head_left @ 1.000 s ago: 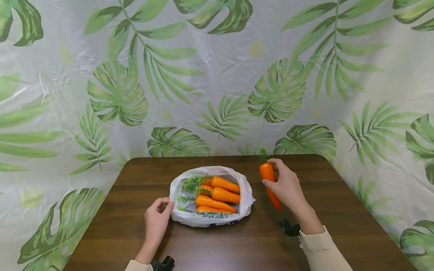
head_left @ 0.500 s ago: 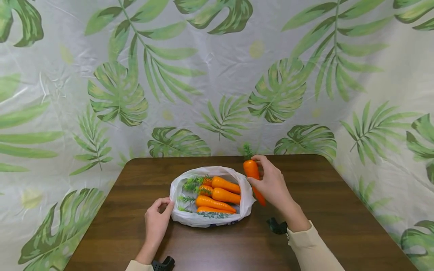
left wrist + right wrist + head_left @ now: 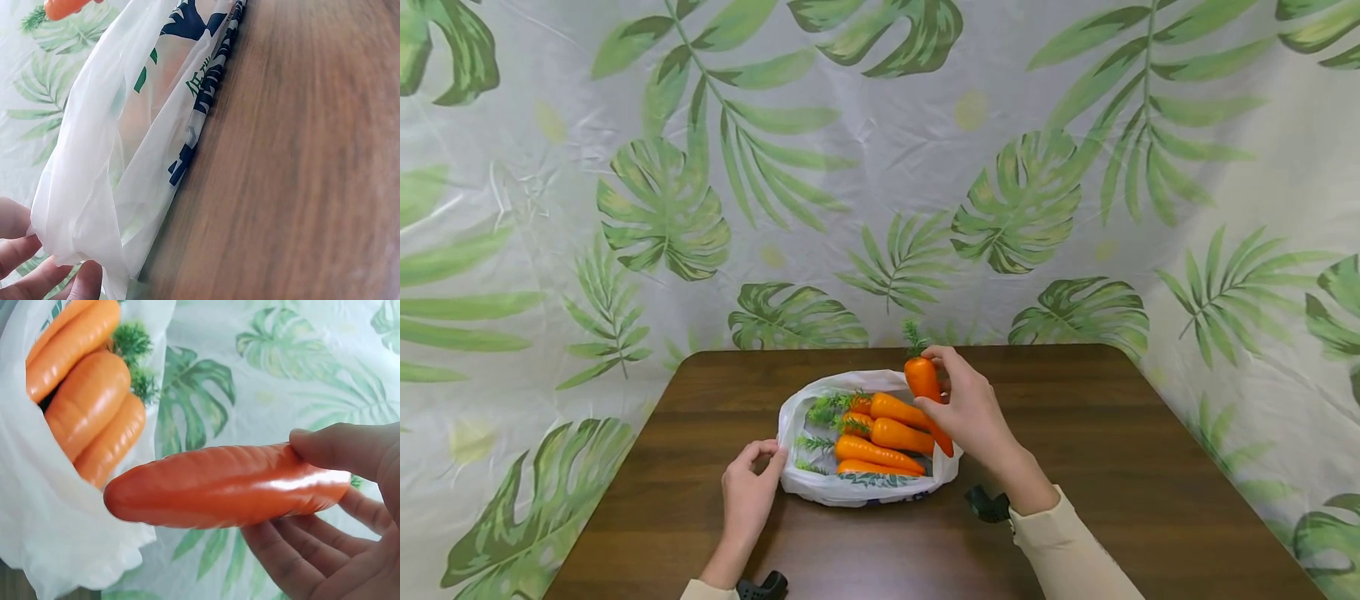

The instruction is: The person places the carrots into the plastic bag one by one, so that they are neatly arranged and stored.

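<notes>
An orange carrot (image 3: 922, 380) with a green leafy top is held by my right hand (image 3: 972, 408), thumb on one side and fingers on the other. Its lower end overlaps the right rim of a white plastic bag (image 3: 801, 492) in the head view. Several more carrots (image 3: 876, 451) lie inside the bag, their green tops toward the left. At the bag's left edge, my left hand (image 3: 750, 492) pinches the rim. The left wrist view shows its thumb and fingers (image 3: 87, 281) at the gathered plastic. The right wrist view shows the held carrot (image 3: 225, 487) tip first, beside the bag.
The bag stands on a brown wooden table (image 3: 865, 550) with rounded far corners. Behind the table hangs a pale sheet (image 3: 910, 150) printed with green leaves. A black wrist strap mount (image 3: 987, 505) sits under the right wrist.
My right hand has carried the carrot leftward from the table's right side to over the bag's right rim. My left hand has stayed at the bag's left edge.
</notes>
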A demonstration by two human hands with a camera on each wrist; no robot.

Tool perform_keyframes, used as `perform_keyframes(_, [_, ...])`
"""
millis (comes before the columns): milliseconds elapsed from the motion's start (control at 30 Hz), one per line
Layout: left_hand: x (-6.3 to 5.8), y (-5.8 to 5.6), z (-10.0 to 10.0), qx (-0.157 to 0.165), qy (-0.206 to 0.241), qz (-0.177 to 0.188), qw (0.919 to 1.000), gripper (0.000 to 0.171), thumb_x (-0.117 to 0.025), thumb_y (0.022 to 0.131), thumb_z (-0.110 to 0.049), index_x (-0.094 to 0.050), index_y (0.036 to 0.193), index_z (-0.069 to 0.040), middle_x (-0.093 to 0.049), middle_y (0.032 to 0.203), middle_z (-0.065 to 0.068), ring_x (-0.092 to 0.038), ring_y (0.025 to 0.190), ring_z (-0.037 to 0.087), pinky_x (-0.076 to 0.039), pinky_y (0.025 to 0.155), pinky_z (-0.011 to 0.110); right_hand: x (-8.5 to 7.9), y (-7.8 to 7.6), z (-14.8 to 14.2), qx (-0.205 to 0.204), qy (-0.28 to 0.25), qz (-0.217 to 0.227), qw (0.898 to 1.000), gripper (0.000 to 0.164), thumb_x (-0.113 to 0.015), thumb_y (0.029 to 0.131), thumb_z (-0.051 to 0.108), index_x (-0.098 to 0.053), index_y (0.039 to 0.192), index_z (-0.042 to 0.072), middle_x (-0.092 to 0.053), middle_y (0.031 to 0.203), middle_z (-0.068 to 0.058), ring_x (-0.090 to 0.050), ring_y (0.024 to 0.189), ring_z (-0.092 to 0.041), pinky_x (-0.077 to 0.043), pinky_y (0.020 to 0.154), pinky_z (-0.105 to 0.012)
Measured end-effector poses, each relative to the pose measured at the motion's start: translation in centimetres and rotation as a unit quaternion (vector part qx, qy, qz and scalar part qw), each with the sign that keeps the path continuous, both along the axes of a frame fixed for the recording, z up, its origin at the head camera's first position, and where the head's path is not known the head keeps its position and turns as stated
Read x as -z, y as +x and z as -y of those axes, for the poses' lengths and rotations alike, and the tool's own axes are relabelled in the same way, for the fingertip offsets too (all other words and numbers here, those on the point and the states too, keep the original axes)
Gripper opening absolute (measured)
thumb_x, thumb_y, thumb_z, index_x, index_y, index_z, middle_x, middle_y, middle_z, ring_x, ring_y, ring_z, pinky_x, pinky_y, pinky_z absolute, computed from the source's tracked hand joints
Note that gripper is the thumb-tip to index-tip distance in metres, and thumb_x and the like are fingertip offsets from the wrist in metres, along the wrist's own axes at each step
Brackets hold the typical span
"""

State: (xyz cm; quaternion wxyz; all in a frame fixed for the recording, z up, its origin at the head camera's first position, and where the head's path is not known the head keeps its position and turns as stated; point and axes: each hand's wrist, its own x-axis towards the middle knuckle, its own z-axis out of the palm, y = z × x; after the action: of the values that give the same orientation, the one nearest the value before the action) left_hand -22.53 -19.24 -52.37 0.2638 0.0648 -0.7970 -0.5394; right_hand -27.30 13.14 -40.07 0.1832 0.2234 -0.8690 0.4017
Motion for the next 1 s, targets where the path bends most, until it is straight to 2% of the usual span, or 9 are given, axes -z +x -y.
perform_keyframes(233, [0.0, -0.3, -0.1, -0.002, -0.001, -0.008, 1.0, 0.006, -0.078, 0.088, -0.011, -0.073, 0.086, -0.009, -0.074, 0.098, 0.004, -0.069, 0.1, 0.022, -0.049, 0.083, 0.021, 0.3, -0.2, 1.2, -0.015, 0.003, -0.018, 1.0, 0.064, -0.086, 0.079, 0.008, -0.051, 0.131, 0.019, -0.062, 0.119, -0.002, -0.068, 0.087, -0.016, -0.059, 0.075, -0.036])
perform_keyframes(500, [-0.1, -0.2, -0.2, -0.002, 0.001, -0.014, 0.9999, 0.005, -0.079, 0.087, -0.01, -0.074, 0.086, -0.009, -0.074, 0.097, 0.003, -0.069, 0.098, 0.021, -0.049, 0.082, 0.021, 1.6, -0.3, 2.3, -0.046, -0.004, -0.002, 0.999, 0.064, -0.086, 0.079, 0.005, -0.051, 0.131, 0.021, -0.061, 0.12, 0.0, -0.069, 0.088, -0.02, -0.059, 0.076, -0.043])
perform_keyframes(567, [0.0, -0.2, -0.2, -0.001, 0.001, -0.012, 0.9999, 0.005, -0.079, 0.088, -0.01, -0.074, 0.086, -0.009, -0.074, 0.097, 0.003, -0.069, 0.099, 0.021, -0.049, 0.082, 0.021, 2.0, -0.2, 2.5, -0.052, 0.0, 0.002, 0.999, 0.065, -0.086, 0.079, 0.005, -0.051, 0.131, 0.021, -0.06, 0.121, 0.001, -0.069, 0.088, -0.018, -0.059, 0.077, -0.041])
perform_keyframes(700, [0.0, -0.1, -0.1, 0.0, 0.001, -0.008, 1.0, 0.005, -0.078, 0.088, -0.011, -0.074, 0.087, -0.009, -0.074, 0.099, 0.004, -0.069, 0.1, 0.022, -0.048, 0.082, 0.02, 2.8, -0.1, 2.8, -0.066, 0.018, 0.002, 0.998, 0.064, -0.086, 0.079, 0.005, -0.052, 0.132, 0.021, -0.06, 0.121, 0.003, -0.068, 0.09, -0.014, -0.058, 0.077, -0.038])
perform_keyframes(867, [0.0, -0.1, 0.0, 0.001, 0.0, -0.007, 1.0, 0.005, -0.077, 0.089, -0.012, -0.074, 0.087, -0.009, -0.074, 0.1, 0.004, -0.069, 0.101, 0.022, -0.048, 0.083, 0.02, 3.6, -0.2, 3.1, -0.089, 0.046, -0.029, 0.995, 0.064, -0.087, 0.077, 0.003, -0.054, 0.13, 0.018, -0.059, 0.123, 0.004, -0.063, 0.098, -0.015, -0.056, 0.083, -0.042])
perform_keyframes(1000, [0.1, 0.0, 0.0, -0.002, -0.004, -0.008, 1.0, 0.005, -0.077, 0.09, -0.013, -0.074, 0.087, -0.01, -0.074, 0.099, 0.004, -0.069, 0.101, 0.022, -0.048, 0.084, 0.022, 4.3, -0.1, 3.4, -0.105, 0.073, -0.044, 0.991, 0.065, -0.089, 0.074, 0.002, -0.055, 0.128, 0.017, -0.058, 0.125, 0.006, -0.059, 0.104, -0.015, -0.055, 0.086, -0.039])
